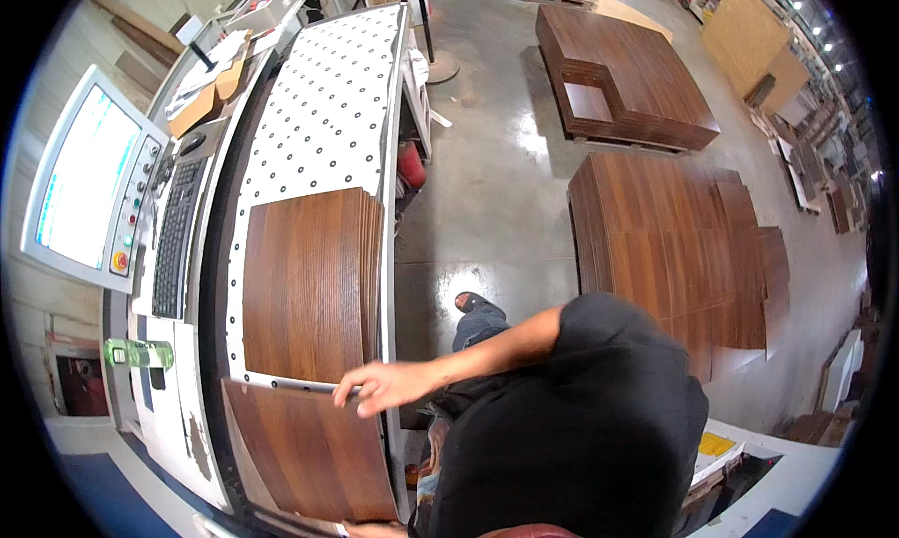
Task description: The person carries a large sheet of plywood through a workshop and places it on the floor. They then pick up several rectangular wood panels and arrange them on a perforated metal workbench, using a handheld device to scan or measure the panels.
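Note:
A dark brown wood-grain panel (309, 454) lies slightly askew at the near end of the long work table, over another board whose edge shows at its left. My right hand (384, 386) is over the panel's far right corner, fingers loosely bent and apart, with nothing visible in them. At the bottom of the view, my left hand (376, 530) is at the panel's near edge, its fingers against that edge; most of this hand is cut off. Just beyond the panel sits a neat stack of similar brown panels (302, 285), close to my right hand.
The table's white dotted surface (323, 107) extends beyond the stack. Along its left are a monitor (89, 177), a keyboard (178, 238), a mouse (193, 143) and a green bottle (140, 353). Two stacks of brown panels (627, 70) (646, 229) stand on the floor at right.

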Action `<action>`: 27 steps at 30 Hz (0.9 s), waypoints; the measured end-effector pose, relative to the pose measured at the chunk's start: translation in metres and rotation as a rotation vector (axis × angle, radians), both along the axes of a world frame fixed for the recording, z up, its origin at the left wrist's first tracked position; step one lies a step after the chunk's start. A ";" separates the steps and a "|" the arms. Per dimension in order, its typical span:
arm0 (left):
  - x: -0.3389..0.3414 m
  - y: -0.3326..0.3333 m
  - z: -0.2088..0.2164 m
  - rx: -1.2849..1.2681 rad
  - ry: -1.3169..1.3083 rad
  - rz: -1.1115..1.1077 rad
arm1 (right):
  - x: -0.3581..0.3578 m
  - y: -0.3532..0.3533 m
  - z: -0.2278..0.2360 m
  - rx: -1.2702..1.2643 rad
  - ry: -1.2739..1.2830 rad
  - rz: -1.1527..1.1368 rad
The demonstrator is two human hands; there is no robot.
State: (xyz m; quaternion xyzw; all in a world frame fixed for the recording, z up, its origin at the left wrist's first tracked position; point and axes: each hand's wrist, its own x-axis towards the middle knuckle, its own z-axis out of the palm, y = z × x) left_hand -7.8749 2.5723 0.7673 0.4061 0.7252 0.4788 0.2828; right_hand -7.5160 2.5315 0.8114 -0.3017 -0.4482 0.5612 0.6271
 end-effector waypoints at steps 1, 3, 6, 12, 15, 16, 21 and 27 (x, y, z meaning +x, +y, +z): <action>0.009 0.008 0.006 0.004 -0.022 -0.031 | 0.024 -0.015 0.014 -0.034 -0.023 -0.057; 0.051 0.011 0.021 0.001 -0.024 0.018 | 0.063 -0.038 0.022 -0.191 -0.084 -0.156; 0.074 0.018 -0.003 -0.020 0.060 -0.143 | 0.098 -0.053 -0.015 -0.238 -0.065 -0.416; 0.170 0.020 0.027 -0.012 0.624 -0.518 | 0.169 -0.064 -0.043 -0.454 0.234 -0.722; 0.222 0.022 0.034 0.063 0.901 -0.608 | 0.208 -0.047 -0.039 -0.244 0.637 -0.742; 0.245 0.027 0.041 0.056 0.908 -0.664 | 0.221 -0.039 -0.040 -0.226 0.687 -0.731; 0.376 0.050 0.072 0.047 0.958 -0.957 | 0.247 -0.004 -0.030 -0.575 0.143 -0.696; 0.465 0.071 0.091 0.143 0.755 -1.150 | 0.363 0.038 -0.053 -0.309 0.303 -0.850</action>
